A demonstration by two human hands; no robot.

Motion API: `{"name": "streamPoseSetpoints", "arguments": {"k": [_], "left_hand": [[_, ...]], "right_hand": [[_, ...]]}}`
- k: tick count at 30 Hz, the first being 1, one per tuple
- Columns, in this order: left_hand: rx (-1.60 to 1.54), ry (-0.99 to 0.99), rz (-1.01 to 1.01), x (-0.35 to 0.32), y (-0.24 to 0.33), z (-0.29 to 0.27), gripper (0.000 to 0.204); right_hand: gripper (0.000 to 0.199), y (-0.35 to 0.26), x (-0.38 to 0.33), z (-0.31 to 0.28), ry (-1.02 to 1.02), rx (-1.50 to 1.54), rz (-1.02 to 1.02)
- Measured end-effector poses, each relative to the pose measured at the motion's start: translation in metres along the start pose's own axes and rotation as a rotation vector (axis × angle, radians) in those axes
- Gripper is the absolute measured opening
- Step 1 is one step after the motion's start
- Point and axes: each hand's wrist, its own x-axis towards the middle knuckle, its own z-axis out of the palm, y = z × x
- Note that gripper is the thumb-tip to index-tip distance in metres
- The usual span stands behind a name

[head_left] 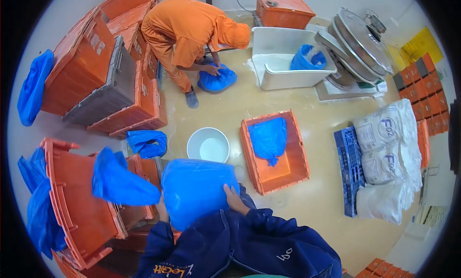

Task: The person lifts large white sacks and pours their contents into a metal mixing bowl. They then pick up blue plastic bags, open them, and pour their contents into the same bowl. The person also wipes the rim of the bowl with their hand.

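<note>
Close in front of my body is a large, bulging blue plastic bag [197, 189]; what is inside it cannot be seen. My left hand [162, 210] is against its left side, partly hidden by loose blue plastic. On the bag's right side rests my right hand [235, 199], fingers pressed to the plastic, so that the bag is held between both hands. A loose blue plastic sheet or bag [121, 179] spreads out to the left of my left hand; whether it joins the held bag I cannot tell. Just beyond the held bag stands a round white tub [208, 144].
An orange crate [301, 155] holding a tied blue bag [269, 139] stands right of the tub. Orange crates [79, 201] are stacked at left. A co-worker in orange [192, 30] bends over another blue bag [217, 79]. White sacks [384, 153] lie on a blue pallet [349, 170] at right.
</note>
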Motion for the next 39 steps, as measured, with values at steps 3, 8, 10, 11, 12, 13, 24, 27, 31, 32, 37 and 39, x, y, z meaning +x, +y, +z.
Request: {"name": "streamPoseSetpoints", "arguments": {"k": [3, 8, 10, 11, 12, 13, 24, 27, 31, 32, 37, 39], "left_hand": [[0.567, 0.103, 0.208, 0.005, -0.027, 0.018, 0.048], [1.053, 0.166, 0.589, 0.113, -0.036, 0.073, 0.041], [1.105, 0.246, 0.631, 0.161, -0.024, 0.105, 0.035], [1.097, 0.338, 0.559, 0.169, -0.009, 0.131, 0.037], [0.994, 0.349, 0.612, 0.175, 0.004, 0.147, 0.04], [0.96, 0.349, 0.625, 0.185, 0.017, 0.155, 0.043], [0.886, -0.252, 0.05, 0.261, 0.003, 0.136, 0.058], [-0.113, -0.356, -0.497, 0.246, -0.029, 0.108, 0.057], [-0.627, -0.333, -0.458, 0.189, -0.086, 0.082, 0.05], [-0.643, -0.284, -0.484, 0.181, -0.105, 0.069, 0.051], [-0.247, -0.315, -0.369, 0.166, -0.181, 0.031, 0.06], [0.29, -0.559, -0.416, 0.172, -0.174, 0.027, 0.063]], "right_hand": [[0.07, -0.096, 0.037, -0.051, -0.098, 0.364, -0.074], [0.076, -0.079, 0.195, -0.025, 0.234, -0.042, -0.103], [0.081, -0.071, 0.248, -0.01, 0.245, -0.084, -0.037], [0.083, -0.063, 0.267, 0.001, 0.231, -0.116, -0.008], [0.085, -0.049, 0.278, 0.013, 0.127, -0.071, 0.078], [0.086, -0.032, 0.293, 0.024, 0.035, -0.023, 0.162], [0.073, 0.132, 0.146, 0.059, -0.268, 0.391, 0.757], [0.067, 0.059, 0.111, 0.051, -0.148, 0.834, 1.104], [0.062, 0.102, 0.108, 0.118, -0.218, 1.078, 0.853], [0.061, 0.117, 0.12, 0.136, -0.26, 1.035, 0.826], [0.055, 0.189, 0.227, 0.166, -0.595, 0.464, 0.672], [0.053, 0.21, 0.279, 0.153, -0.877, 0.201, 0.581]]}}
